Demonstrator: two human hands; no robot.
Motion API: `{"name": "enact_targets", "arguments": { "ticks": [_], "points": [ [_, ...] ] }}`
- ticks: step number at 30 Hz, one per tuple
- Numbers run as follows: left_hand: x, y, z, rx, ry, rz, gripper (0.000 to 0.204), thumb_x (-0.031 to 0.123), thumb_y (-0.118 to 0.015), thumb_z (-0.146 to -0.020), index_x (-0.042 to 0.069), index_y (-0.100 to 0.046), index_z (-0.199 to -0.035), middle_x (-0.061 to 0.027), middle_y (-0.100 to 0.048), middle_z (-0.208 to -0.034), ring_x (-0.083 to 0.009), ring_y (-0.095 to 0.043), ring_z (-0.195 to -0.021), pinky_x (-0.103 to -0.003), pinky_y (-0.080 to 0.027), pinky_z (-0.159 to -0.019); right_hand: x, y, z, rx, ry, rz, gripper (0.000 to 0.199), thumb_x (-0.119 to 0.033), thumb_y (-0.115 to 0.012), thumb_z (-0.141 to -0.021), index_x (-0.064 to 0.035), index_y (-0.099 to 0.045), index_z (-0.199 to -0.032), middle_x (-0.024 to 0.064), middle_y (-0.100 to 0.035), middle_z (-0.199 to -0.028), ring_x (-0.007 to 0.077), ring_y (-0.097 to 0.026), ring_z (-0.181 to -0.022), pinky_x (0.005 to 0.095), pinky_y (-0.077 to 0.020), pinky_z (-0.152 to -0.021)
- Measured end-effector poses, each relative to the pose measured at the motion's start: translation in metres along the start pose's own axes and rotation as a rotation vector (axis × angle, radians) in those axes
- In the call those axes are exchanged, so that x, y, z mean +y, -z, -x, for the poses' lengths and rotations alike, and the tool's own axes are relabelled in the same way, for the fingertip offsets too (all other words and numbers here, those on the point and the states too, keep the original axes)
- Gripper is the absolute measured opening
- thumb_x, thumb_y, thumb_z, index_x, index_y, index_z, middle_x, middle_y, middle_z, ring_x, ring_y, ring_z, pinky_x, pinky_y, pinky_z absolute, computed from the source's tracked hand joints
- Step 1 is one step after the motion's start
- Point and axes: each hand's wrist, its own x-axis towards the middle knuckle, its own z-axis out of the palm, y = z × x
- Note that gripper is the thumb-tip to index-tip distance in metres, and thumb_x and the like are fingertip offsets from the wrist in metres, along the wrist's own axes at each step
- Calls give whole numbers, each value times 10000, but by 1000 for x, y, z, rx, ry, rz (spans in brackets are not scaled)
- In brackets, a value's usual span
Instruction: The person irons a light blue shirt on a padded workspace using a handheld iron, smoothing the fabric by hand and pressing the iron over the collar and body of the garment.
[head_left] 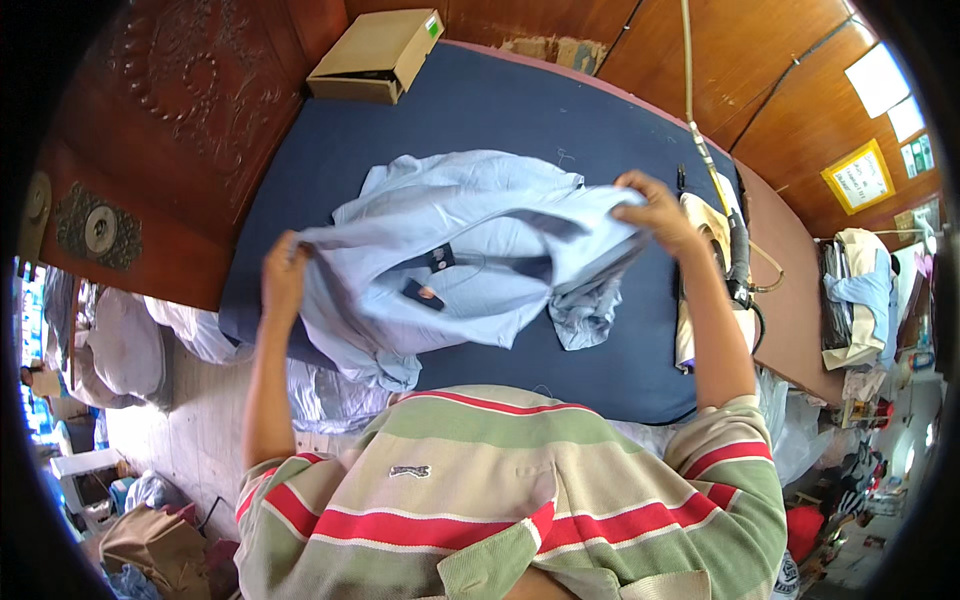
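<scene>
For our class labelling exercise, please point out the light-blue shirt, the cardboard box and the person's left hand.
Light-blue shirt (490, 288), head view: on the fabric near its middle.
Cardboard box (378, 46), head view: on its lid.
Left hand (284, 274), head view: on the middle of the hand.

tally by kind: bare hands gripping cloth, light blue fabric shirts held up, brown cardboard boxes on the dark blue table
Bare hands (left hand, right hand): 2
Light blue fabric shirt: 1
Brown cardboard box: 1
Total: 4
</scene>
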Motion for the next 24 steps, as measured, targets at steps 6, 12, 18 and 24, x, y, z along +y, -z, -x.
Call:
{"name": "enact_targets", "arguments": {
  "ticks": [6,12,18,24],
  "points": [
    [6,-73,46,303,-284,-627,297,196,-574,-824,113,-581,-1110,-98,-585,-1096,-310,-584,-933,-399,-436,-816,74,-101,-11,324,358,895,361,-151,-667,-725,-121,-589,-1077,106,-575,-1089,314,-530,-1054,442,-416,-867],
    [44,-127,65,-101,-132,-418,303,259,-606,-787,120,-600,-1056,-90,-622,-917,-297,-617,-790,-428,-461,-694,67,-205,-29,-203,577,548,209,-55,-558,-736,-57,-641,-927,74,-630,-955,291,-592,-892,357,-485,-766],
    [29,-143,72,-180,-34,-507,182,237,-616,-744,96,-601,-858,-75,-615,-869,-274,-621,-760,-429,-464,-666,78,-236,-56,-296,747,625,215,-46,-517,-753,-72,-649,-921,75,-636,-965,282,-590,-915,359,-484,-782],
    [35,-133,81,-63,-289,-425,156,181,-615,-710,118,-627,-852,-10,-578,-918,-224,-567,-888,-425,-425,-758,81,-228,-76,-436,645,541,210,-49,-523,-762,-60,-650,-929,100,-642,-963,310,-582,-922,382,-474,-803]
  ]
}}
